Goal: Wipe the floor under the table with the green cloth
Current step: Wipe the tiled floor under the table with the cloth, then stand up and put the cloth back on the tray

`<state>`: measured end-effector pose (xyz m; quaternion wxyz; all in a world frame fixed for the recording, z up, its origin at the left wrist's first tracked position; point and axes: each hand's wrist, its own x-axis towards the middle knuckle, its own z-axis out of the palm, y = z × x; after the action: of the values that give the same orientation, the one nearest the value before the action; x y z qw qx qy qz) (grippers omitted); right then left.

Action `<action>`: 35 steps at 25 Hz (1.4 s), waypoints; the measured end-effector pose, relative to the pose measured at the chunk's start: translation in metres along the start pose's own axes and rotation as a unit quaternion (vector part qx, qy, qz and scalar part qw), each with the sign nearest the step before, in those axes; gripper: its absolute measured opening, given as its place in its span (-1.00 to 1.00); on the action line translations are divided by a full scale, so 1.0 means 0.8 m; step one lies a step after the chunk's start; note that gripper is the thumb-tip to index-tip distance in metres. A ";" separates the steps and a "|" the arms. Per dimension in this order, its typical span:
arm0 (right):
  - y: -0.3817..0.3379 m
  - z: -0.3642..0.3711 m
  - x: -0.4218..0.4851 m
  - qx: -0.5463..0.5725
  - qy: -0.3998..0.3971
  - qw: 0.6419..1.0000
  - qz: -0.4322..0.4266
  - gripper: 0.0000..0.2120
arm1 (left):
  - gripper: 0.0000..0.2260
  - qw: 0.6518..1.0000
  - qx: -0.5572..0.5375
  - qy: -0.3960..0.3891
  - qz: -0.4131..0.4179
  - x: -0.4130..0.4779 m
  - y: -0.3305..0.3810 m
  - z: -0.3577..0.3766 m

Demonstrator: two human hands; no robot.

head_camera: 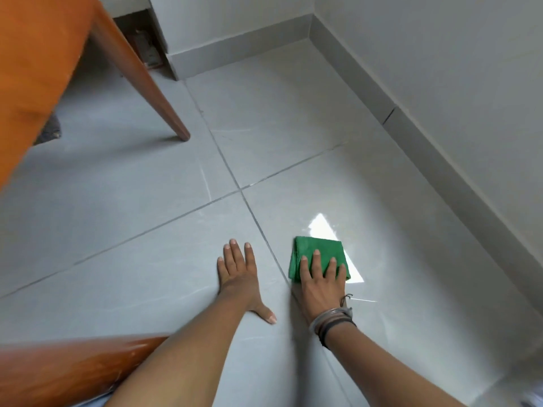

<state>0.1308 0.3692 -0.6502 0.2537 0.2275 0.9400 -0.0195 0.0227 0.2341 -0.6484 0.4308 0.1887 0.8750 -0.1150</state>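
A folded green cloth (317, 254) lies flat on the grey tiled floor (132, 218), low and right of centre. My right hand (321, 284) presses down on its near half with fingers spread; bracelets ring the wrist. My left hand (239, 279) rests flat on the bare tile just left of the cloth, fingers apart, holding nothing. The orange-brown wooden table (38, 69) fills the upper left, and one slanted leg (141, 80) meets the floor beyond my hands.
A grey wall with a skirting board (440, 160) runs along the right and meets another wall at the far corner. A second wooden piece (67, 368) crosses the lower left corner. A bright patch of light (323, 227) lies on the tile beside the cloth.
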 end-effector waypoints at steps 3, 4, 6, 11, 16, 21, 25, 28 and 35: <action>-0.006 -0.014 0.004 0.050 -0.010 0.999 0.017 -0.48 | 0.61 1.000 -0.028 0.001 -0.005 0.010 -0.003 0.008; -0.006 -0.022 0.010 0.094 0.028 0.995 0.032 -0.50 | 0.61 0.999 -0.036 -0.004 -0.004 0.014 -0.003 0.009; 0.007 -0.056 0.012 0.222 0.040 0.974 0.008 -0.58 | 0.60 0.999 -0.046 0.000 0.000 0.008 -0.010 0.006; 0.084 -0.183 -0.045 0.580 -0.121 0.799 0.101 -0.84 | -0.10 0.934 -0.357 0.031 0.004 -0.093 -0.015 -0.076; 0.109 -0.324 -0.180 0.807 -0.237 0.510 0.179 -0.75 | -0.41 0.687 -0.694 -0.198 0.084 -0.302 0.014 -0.185; 0.097 -0.504 -0.325 0.810 -0.291 0.484 0.159 -0.56 | -0.69 0.684 -0.718 -0.114 0.060 -0.536 -0.016 -0.296; 0.045 -0.607 -0.373 0.782 -0.287 0.529 0.165 -0.57 | -0.84 0.684 -0.729 -0.013 0.008 -0.644 -0.064 -0.371; -0.041 -0.662 -0.355 0.740 -0.240 0.616 0.124 -0.66 | -0.92 0.669 -0.734 0.110 -0.035 -0.648 -0.132 -0.403; -0.259 -0.657 -0.271 0.480 -0.055 0.876 0.016 -0.73 | -0.67 0.750 -0.588 0.265 -0.146 -0.569 -0.282 -0.406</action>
<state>-0.0395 0.1730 -0.1035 0.1655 0.3348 0.7959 -0.4765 -0.0509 0.0433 -0.0812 0.1852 -0.2093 0.8655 0.4157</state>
